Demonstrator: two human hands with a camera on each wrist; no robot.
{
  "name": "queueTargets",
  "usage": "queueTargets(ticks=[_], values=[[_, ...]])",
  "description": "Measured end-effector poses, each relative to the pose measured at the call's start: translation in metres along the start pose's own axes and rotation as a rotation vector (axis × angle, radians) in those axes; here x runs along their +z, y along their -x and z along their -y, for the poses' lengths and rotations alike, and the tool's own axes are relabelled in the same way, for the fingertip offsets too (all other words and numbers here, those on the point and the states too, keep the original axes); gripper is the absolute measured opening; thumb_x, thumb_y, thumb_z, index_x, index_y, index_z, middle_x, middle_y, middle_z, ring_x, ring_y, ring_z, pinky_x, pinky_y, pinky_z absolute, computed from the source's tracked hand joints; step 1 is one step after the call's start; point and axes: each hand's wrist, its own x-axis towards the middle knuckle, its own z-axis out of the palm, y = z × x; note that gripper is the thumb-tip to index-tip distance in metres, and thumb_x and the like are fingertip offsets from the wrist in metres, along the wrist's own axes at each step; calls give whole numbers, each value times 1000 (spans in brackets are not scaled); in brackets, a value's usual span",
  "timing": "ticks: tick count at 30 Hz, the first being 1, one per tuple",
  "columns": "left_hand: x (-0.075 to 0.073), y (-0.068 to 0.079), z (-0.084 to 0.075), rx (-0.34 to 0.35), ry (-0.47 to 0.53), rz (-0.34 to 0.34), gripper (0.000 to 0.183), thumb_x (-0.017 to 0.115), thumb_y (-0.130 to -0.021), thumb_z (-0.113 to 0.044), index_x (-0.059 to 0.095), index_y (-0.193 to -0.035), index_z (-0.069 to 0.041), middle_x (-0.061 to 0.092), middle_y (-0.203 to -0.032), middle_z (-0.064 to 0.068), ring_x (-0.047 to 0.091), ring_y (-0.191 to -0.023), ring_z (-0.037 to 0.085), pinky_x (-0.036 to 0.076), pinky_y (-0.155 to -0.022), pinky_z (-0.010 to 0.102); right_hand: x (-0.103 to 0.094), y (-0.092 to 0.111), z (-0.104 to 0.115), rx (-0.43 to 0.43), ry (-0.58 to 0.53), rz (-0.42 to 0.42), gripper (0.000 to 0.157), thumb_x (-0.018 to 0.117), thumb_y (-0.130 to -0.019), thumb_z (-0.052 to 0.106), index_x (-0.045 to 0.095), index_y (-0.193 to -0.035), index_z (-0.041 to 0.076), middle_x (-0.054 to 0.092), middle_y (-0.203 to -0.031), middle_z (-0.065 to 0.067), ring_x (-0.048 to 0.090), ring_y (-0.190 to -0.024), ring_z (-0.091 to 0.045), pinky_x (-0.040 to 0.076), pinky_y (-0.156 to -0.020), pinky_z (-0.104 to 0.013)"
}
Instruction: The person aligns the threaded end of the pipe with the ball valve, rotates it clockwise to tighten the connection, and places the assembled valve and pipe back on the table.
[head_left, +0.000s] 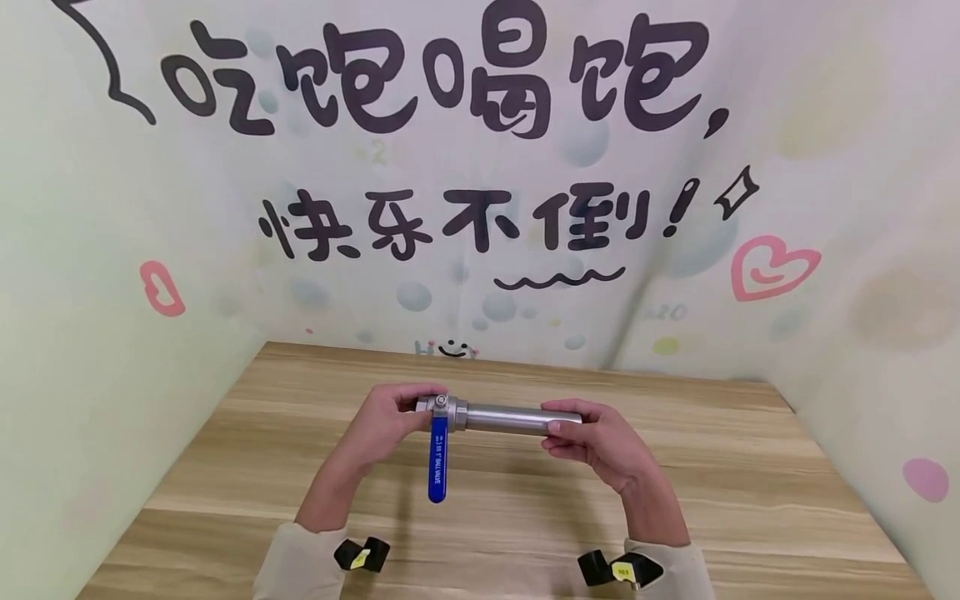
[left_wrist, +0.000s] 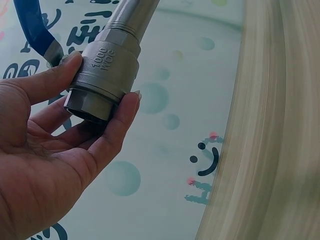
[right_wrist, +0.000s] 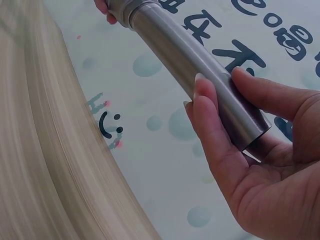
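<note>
A steel ball valve (head_left: 456, 412) with a blue lever handle (head_left: 437, 462) is joined to a steel pipe (head_left: 506, 418), and both are held level above the table. My left hand (head_left: 384, 425) grips the valve's body at its hexagonal end. The left wrist view shows the thumb near the base of the lever and fingers round the valve body (left_wrist: 107, 65), stamped 1000 WOG. My right hand (head_left: 600, 437) pinches the pipe's free end between thumb and fingers. In the right wrist view the open rim of the pipe (right_wrist: 220, 92) lies near the palm.
Below the hands is a wood-grain table (head_left: 510, 517). A pale printed curtain (head_left: 465, 317) with dark lettering stands behind it and along both sides. Black straps with yellow tags sit at both sleeve cuffs (head_left: 303, 562).
</note>
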Motion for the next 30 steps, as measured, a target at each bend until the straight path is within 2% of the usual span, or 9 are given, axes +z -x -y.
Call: queueTargets(ticks=[8, 18, 24, 27, 30], values=[[1, -1, -3, -6, 20, -2, 29, 62, -90, 5, 68, -118, 0, 66, -113, 17, 64, -90, 20, 56, -82, 31, 1, 1, 2, -3, 11, 6, 43, 65, -91, 6, 52, -128, -12, 64, -100, -14, 71, -80, -17, 58, -76, -28], [0, 0, -4, 4, 15, 3, 29, 62, -90, 5, 68, -118, 0, 66, -114, 17, 63, -91, 22, 56, -81, 31, 1, 1, 4, 15, 32, 6, 42, 67, -89, 3, 54, -125, -13, 65, -99, -13, 71, -77, -16, 58, -74, -28], [0, 0, -4, -4, 22, 3, 29, 62, -90, 5, 67, -119, 0, 66, -114, 17, 64, -91, 21, 55, -82, 31, 2, 1, 3, 9, 15, 3, 41, 66, -86, -4, 56, -125, -8, 57, -108, -15, 70, -79, -17, 58, -76, -28], [0, 0, -4, -8, 30, 3, 30, 61, -90, 5, 67, -120, 0, 65, -114, 17, 64, -90, 20, 56, -82, 30, 1, 2, 2, 4, 9, 1, 35, 67, -86, -3, 61, -121, -1, 55, -110, -16, 70, -79, -17, 58, -76, -28], [0, 0, -3, -8, 33, 1, 31, 61, -90, 6, 67, -120, 0, 65, -115, 18, 64, -89, 21, 56, -82, 30, 1, 2, 2, -1, 6, -3, 32, 67, -87, -1, 62, -119, 0, 55, -109, -16, 70, -78, -17, 58, -75, -28]])
